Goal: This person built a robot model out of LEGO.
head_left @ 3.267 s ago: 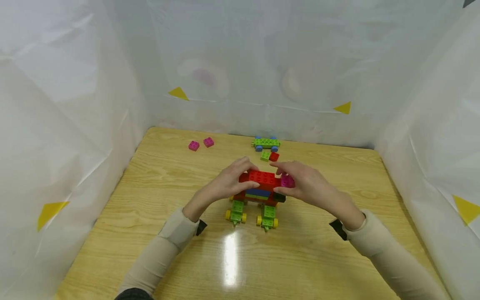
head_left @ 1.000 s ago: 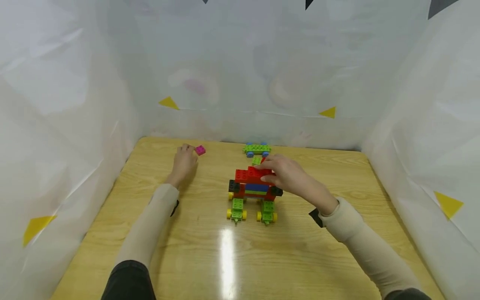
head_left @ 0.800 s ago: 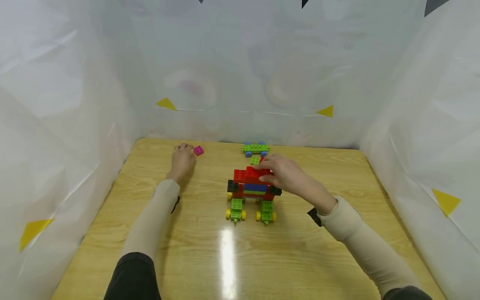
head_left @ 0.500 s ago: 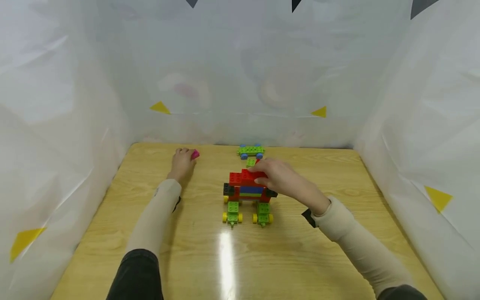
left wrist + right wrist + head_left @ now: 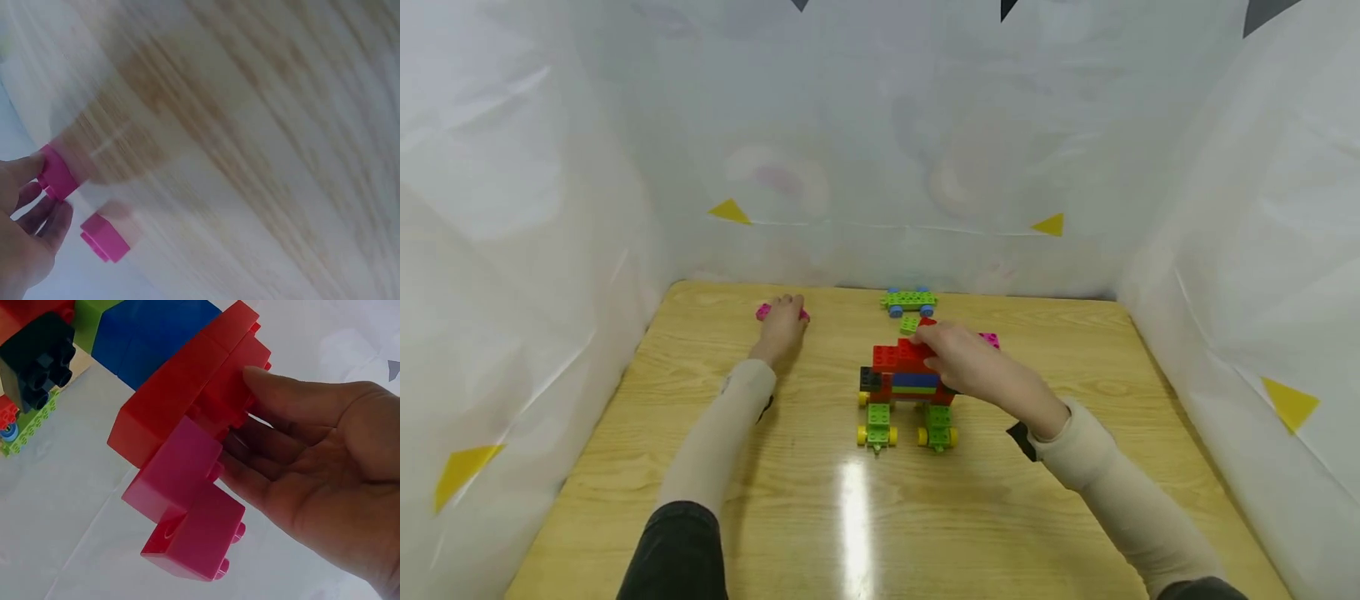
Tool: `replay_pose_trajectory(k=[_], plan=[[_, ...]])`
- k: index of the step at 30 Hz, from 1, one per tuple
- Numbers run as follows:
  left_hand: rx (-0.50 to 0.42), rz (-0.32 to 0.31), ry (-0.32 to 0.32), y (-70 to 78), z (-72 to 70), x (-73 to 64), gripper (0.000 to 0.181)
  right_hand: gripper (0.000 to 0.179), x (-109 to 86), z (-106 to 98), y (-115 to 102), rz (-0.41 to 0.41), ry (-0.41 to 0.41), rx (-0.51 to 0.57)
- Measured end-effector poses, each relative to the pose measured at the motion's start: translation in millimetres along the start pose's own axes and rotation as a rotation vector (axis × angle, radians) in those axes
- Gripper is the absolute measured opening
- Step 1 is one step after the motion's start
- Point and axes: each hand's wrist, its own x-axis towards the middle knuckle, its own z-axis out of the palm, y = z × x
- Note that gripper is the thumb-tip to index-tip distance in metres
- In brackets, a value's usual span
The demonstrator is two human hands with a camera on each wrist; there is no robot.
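Observation:
At the back left of the table, my left hand [image 5: 781, 331] pinches a pink toy building brick [image 5: 57, 174] between thumb and fingers. A second pink brick [image 5: 106, 240] lies close to those fingers. My right hand [image 5: 970, 364] grips the red bricks [image 5: 228, 384] at the top of a built brick figure [image 5: 914, 382]. This figure has a blue layer, black bricks at its sides and green wheeled bases [image 5: 877, 427] with yellow wheels. Two joined pink bricks [image 5: 178, 469] stick out from its red end in the right wrist view; the right hand partly hides that end in the head view.
Behind the figure stands a green wheeled base [image 5: 910, 300] with blue wheels. A loose green brick [image 5: 908, 325] and a red brick [image 5: 928, 322] lie just in front of it. White sheeting [image 5: 880, 150] surrounds the wooden table [image 5: 790, 500] at the back and sides.
My left hand has left the figure for the back left and taken hold of a pink brick. My right hand has shifted from a pink brick at the figure's right end to its red top.

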Motion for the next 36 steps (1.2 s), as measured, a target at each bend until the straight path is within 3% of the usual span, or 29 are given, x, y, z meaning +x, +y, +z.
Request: replay_pose_trajectory(k=[5, 11, 19, 27, 33, 36], plan=[[-0.027, 0.004, 0.001, 6.1, 0.9, -5.6, 0.019, 0.023, -5.6, 1.1, -1.0, 0.008, 0.026, 0.007], [-0.06, 0.019, 0.0, 10.1, 7.4, -11.3, 0.017, 0.022, -9.9, 10.3, -0.4, 0.01, 0.163, -0.031], [-0.094, 0.029, 0.019, 12.5, 11.9, -19.8, 0.022, 0.041, -7.9, 15.7, -2.7, -0.023, 0.282, -0.051], [-0.422, 0.067, 0.033, 42.1, 0.5, -36.0, 0.026, 0.043, 3.7, 32.7, 2.8, -0.094, 0.329, -0.004], [-0.576, 0.188, 0.118, 75.6, -25.6, -60.5, 0.032, 0.038, 5.7, 37.2, 5.8, -0.126, 0.32, 0.051], [-0.665, 0.259, 0.098, 93.8, -41.2, -75.0, 0.032, 0.04, 5.6, 35.9, 6.1, -0.116, 0.31, 0.059]])
